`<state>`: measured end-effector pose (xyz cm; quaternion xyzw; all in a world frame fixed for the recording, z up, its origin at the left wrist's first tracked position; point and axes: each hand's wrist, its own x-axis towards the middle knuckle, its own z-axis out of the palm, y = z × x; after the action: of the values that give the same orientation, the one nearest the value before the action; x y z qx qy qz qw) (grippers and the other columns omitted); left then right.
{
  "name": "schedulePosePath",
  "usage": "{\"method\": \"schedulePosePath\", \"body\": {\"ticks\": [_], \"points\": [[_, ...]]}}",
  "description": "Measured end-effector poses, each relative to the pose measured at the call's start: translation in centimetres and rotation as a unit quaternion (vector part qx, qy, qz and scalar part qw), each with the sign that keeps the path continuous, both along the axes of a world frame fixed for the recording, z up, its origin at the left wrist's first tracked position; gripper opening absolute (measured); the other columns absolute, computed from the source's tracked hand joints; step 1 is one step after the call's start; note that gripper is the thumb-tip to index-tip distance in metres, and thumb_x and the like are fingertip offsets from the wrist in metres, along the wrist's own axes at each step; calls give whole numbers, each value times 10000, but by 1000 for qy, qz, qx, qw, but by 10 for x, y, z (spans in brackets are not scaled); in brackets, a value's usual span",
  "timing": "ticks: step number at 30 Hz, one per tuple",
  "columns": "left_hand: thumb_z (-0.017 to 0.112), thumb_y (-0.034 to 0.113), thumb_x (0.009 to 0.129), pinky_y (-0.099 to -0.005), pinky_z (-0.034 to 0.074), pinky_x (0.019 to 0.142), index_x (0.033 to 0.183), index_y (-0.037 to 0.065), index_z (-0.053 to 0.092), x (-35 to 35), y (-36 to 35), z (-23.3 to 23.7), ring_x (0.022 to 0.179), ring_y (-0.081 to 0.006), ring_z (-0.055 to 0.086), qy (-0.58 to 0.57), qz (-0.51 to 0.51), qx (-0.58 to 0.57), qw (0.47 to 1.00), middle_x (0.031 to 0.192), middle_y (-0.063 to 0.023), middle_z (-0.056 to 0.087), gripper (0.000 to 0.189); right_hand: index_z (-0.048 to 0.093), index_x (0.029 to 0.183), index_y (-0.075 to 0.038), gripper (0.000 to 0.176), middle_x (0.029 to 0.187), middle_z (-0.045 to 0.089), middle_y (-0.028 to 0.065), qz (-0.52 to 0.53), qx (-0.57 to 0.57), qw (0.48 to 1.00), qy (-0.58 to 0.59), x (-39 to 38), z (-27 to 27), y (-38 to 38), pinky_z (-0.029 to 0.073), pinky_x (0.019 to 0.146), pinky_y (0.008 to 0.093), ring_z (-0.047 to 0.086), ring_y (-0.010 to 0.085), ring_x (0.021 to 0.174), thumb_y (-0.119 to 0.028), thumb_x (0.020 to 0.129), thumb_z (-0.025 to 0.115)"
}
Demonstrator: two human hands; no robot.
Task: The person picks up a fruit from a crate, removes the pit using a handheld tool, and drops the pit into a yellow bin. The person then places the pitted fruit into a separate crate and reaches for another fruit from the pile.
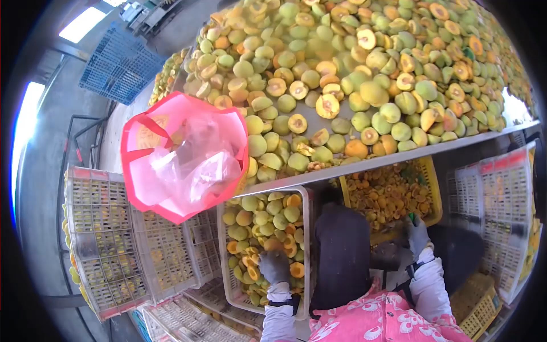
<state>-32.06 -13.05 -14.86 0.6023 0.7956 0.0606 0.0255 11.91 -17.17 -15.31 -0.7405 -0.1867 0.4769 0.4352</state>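
Note:
My left hand [274, 266], in a dark grey glove, is over a pale plastic crate [308, 251] full of green and orange fruit, some of it cut in half. It touches the fruit [250, 261], and its fingers are mostly hidden under the glove's back. My right hand [419, 235], gloved in grey, is closed around a small green thing [411, 217], perhaps a handle; its other end cannot be made out. That hand is at the near right edge of a yellow crate [436, 196] that holds small orange-brown fruit pieces [393, 196].
A metal table [376, 164] bears a big heap of whole and halved fruit [370, 94]. A pink bag [130, 171] with clear plastic inside hangs at its near left corner. Stacked crates [108, 239] stand left, more crates [493, 211] right. Blue pallets [119, 62] lean behind.

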Motion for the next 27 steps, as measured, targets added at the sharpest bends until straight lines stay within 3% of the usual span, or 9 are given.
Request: {"method": "schedulePosePath", "body": {"ticks": [6, 7, 9, 14, 16, 20, 22, 24, 27], "points": [[666, 298, 820, -501, 503, 690, 796, 107, 682, -8, 22, 16, 828, -391, 629, 7, -34, -83, 996, 886, -168, 644, 193, 604, 1057, -10, 226, 843, 608, 27, -24, -57, 998, -3, -3, 5, 10, 456, 675, 270, 541, 96, 777, -222, 987, 574], [665, 305, 840, -492, 502, 680, 826, 107, 689, -6, 31, 28, 787, -366, 634, -64, -45, -73, 994, 843, -154, 646, 200, 604, 1057, -10, 226, 843, 608, 27, -40, -64, 997, -11, -1, -6, -1, 456, 675, 270, 541, 96, 777, -222, 987, 574], [646, 264, 870, -474, 494, 658, 828, 99, 684, 21, 63, 57, 747, -341, 632, -6, -64, -50, 997, 791, -140, 638, 175, 612, 1065, -8, 259, 828, 623, 34, -11, -60, 997, -50, 11, -36, -9, 466, 642, 282, 560, 110, 733, -253, 983, 586], [666, 104, 883, -401, 480, 598, 974, 50, 694, 127, 151, 181, 648, -329, 613, -251, -245, 97, 931, 791, -135, 650, 110, 607, 1080, 0, 282, 840, 641, 47, -41, -115, 991, 53, 0, 18, 15, 485, 649, 280, 587, 115, 742, -258, 967, 588], [660, 108, 886, -413, 496, 621, 1098, 55, 678, 154, 193, 194, 695, -322, 623, -225, -356, 199, 885, 841, -141, 661, 219, 600, 1087, 1, 289, 858, 644, 54, -45, -68, 996, 35, 2, -12, 2, 491, 660, 284, 596, 122, 761, -260, 963, 593], [660, 235, 899, -433, 543, 768, 1205, 65, 628, 183, 298, 163, 902, -353, 670, -53, -372, 240, 895, 1031, -185, 674, 351, 569, 1140, 4, 334, 930, 646, 72, -72, 9, 996, -45, -6, -49, -18, 502, 703, 296, 608, 144, 818, -265, 947, 615], [667, 350, 869, -472, 526, 826, 1187, 69, 609, 186, 331, 153, 970, -382, 653, 93, -324, -1, 941, 1070, -204, 659, 428, 556, 1163, 2, 351, 946, 645, 70, -65, 28, 997, -14, -6, -45, -24, 503, 712, 300, 609, 154, 821, -263, 941, 622], [671, 391, 851, -485, 518, 842, 1195, 78, 588, 172, 364, 114, 992, -398, 643, 138, -355, -115, 917, 1114, -211, 650, 473, 543, 1185, 1, 371, 962, 643, 69, -56, 59, 997, 10, -1, -37, -26, 505, 721, 305, 609, 163, 824, -260, 936, 629], [668, 385, 853, -494, 510, 857, 1195, 84, 594, 184, 335, 128, 1013, -414, 631, 85, -297, -85, 947, 1142, -216, 641, 462, 530, 1190, -8, 354, 952, 639, 63, -25, 32, 999, -36, -5, -29, -24, 505, 707, 312, 604, 144, 816, -234, 935, 626]]}}
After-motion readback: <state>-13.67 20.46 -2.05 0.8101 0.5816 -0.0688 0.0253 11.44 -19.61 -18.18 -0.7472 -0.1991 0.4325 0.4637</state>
